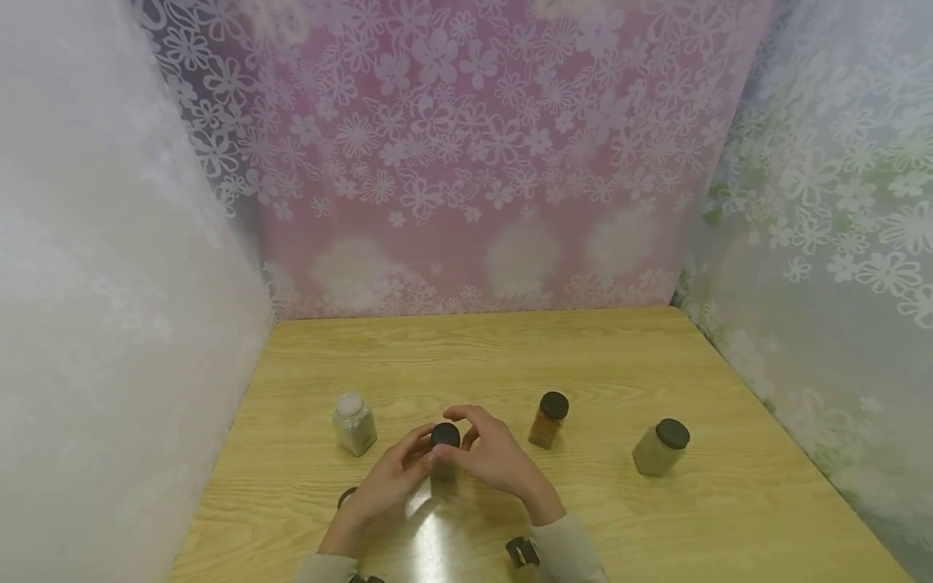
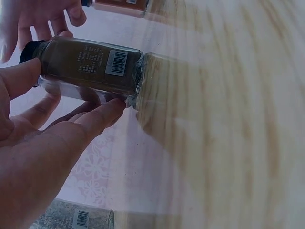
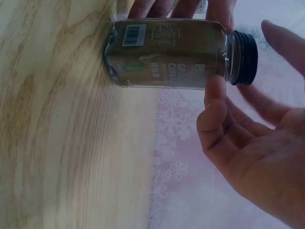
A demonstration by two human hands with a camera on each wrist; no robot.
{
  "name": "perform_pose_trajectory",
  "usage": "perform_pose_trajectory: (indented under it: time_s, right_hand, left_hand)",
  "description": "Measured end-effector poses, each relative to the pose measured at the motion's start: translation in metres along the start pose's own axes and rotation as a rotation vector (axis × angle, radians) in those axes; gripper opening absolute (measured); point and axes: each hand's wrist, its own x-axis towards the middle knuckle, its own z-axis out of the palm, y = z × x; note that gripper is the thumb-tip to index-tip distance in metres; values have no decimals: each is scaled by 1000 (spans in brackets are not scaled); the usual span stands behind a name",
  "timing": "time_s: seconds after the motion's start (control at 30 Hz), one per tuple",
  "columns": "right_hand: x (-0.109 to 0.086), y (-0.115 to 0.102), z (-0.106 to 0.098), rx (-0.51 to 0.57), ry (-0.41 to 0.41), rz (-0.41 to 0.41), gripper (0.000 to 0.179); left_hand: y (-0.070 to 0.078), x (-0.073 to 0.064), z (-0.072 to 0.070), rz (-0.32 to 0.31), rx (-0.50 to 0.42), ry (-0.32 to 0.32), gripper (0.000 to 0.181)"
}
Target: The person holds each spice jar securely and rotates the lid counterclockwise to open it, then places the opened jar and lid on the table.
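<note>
A glass spice jar (image 3: 162, 55) of brown powder, with a black screw lid (image 1: 445, 435), stands upright on the table between the two hands. My left hand (image 1: 389, 479) holds it from the left, with thumb and fingers around the glass, as the left wrist view (image 2: 62, 114) shows. My right hand (image 1: 497, 458) is spread around the lid, its thumb and forefinger apart. In the right wrist view that hand (image 3: 257, 138) has bent fingers beside the jar's neck, and a gap shows between thumb and lid. Whether a right fingertip touches the glass is unclear.
A white-lidded jar (image 1: 355, 426) stands left of the hands. To the right are a black-lidded jar of orange-brown spice (image 1: 546, 425) and a jar of pale powder (image 1: 654, 455). Another dark lid (image 1: 347, 495) peeks out behind the left wrist. Patterned cloth walls border the wooden table (image 1: 466, 356).
</note>
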Motion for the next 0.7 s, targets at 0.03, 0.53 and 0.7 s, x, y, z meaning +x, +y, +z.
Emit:
perform_pose_trajectory:
  time_s: [0.03,0.53,0.7]
  right_hand:
    - [0,-1,0,2,6,21,53]
    - [0,1,-5,-11,0,-41,51]
    - [0,-2,-6,14,14,1,53]
  left_hand:
    - [-1,0,0,-4,-4,-1,52]
    - [0,1,0,-35,2,-2,50]
    - [-1,2,0,-41,-30,-7,51]
